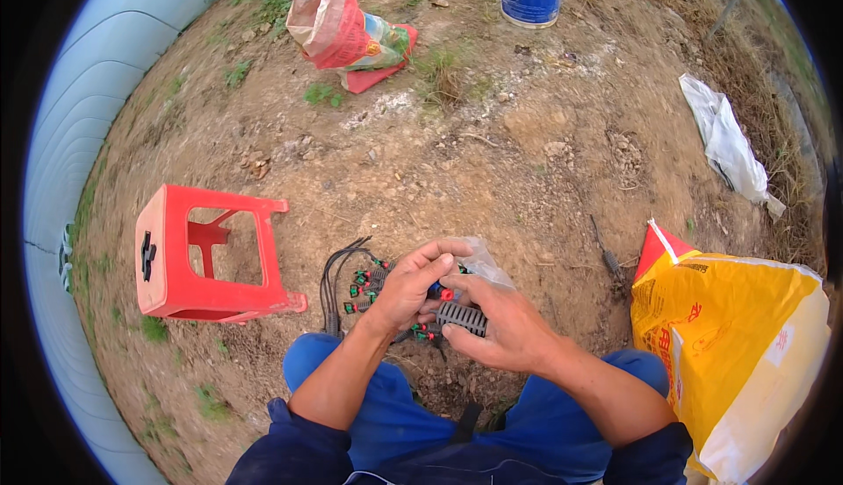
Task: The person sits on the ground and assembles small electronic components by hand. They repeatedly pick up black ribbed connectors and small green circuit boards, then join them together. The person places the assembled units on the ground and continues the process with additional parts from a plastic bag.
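Over the knees above bare dirt, right hand cradles a ribbed grey fitting, fingers curled round it, while left hand pinches a small red-tipped piece above it; both look light, rigid plastic, best gripped by the ribs.

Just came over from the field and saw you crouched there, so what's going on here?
A person in blue trousers works over bare dirt. The right hand grips a ribbed black part, while the left hand pinches at a small red piece just above it. A bundle of black cables with red and green fittings lies under the hands. A red stool lies tipped on its side to the left; a yellow sack stands on the right.
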The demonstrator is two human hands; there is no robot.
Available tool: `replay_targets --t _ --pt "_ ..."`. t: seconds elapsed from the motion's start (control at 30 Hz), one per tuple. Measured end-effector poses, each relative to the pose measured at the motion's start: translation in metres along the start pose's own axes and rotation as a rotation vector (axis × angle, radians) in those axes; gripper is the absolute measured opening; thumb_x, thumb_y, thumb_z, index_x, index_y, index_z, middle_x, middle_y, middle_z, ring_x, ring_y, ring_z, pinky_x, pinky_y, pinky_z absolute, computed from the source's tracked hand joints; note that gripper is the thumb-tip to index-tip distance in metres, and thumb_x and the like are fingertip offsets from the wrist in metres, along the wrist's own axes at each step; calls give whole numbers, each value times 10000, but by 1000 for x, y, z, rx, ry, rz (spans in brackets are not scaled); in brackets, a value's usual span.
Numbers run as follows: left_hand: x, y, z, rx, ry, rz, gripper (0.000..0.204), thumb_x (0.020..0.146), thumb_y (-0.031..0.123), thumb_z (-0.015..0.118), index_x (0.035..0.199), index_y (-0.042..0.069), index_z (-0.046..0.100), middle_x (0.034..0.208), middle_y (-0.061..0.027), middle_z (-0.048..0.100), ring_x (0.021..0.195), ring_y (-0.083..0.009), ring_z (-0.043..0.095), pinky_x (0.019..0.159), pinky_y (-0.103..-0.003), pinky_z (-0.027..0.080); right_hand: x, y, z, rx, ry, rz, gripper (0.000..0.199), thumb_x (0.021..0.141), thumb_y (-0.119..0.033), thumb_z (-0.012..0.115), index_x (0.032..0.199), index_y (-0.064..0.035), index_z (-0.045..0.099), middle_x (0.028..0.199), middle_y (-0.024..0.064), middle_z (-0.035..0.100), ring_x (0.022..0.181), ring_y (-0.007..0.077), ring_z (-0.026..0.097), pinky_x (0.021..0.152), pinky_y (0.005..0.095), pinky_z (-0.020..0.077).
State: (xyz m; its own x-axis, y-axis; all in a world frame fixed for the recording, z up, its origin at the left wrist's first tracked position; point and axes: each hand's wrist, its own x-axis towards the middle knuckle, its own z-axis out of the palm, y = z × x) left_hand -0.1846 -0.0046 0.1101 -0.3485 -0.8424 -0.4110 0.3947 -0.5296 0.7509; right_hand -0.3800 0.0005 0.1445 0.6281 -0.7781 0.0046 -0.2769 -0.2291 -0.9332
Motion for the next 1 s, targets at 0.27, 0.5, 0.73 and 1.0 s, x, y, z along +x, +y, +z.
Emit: replay_targets --t 0.27,0.5,0.73,1.0 --pt "9 -20 -4 -72 54 -56 288 1060 318 465 1106 66 597 762 3 599 537 -28 507 424 -180 382 3 11 8 40 19 13 544 831 -245 690 1292 -50 477 981 217 671 889 414 669 747 482 535" --pt "2 -12 -2 -67 67 -84 365 1058 341 449 1126 10 586 907 -56 649 766 -104 635 631 -243 531 1 11 11 -27 49 -64 543 800 -228 716 1266 -43 508 1028 195 665 919 386 672 744 460 546" --pt "-8 2 -23 -26 -119 -140 358 1005 262 516 1190 -33 602 894 -69 684 717 -104 660 510 -237 521 0 7 4 -99 107 -150 550 794 -193 714 1280 -39 506 1057 184 662 927 377 675 731 452 553" --pt "-8 3 -20 -56 -65 -138 305 988 232 584 1163 -13 628 804 -40 676 519 -82 595 381 -198 441 0 6 4 -102 112 -154 540 792 -185 714 1273 -38 516 1052 201 660 908 381 677 706 444 556"
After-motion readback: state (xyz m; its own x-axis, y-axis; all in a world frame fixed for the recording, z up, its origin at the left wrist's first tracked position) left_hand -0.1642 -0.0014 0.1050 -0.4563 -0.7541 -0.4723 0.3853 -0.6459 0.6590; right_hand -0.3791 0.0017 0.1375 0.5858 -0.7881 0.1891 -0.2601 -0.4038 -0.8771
